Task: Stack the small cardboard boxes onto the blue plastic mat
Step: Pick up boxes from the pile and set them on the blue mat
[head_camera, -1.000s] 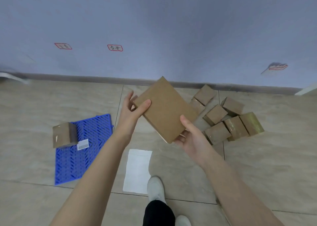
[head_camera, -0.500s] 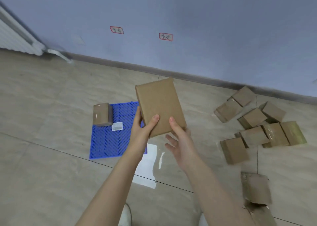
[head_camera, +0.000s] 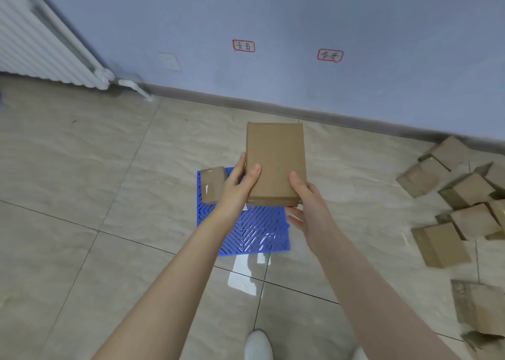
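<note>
Wall label (head_camera: 243, 46) perhaps 青岛, second label (head_camera: 330, 56) 泰安 (both red-bordered)

box (head_camera: 275, 162): swung from tilted to square, carried over blue mat (head_camera: 254, 231) | right hand (head_camera: 307, 203): regripped its right edge

Flat cardboard box (head_camera: 274, 162) above blue mat (head_camera: 254, 231)

the cardboard box (head_camera: 274, 160) i hold is above the plastic mat (head_camera: 254, 231); a small box (head_camera: 211, 184) sits on its far left corner, a box pile (head_camera: 468, 191) lies well right.
</note>
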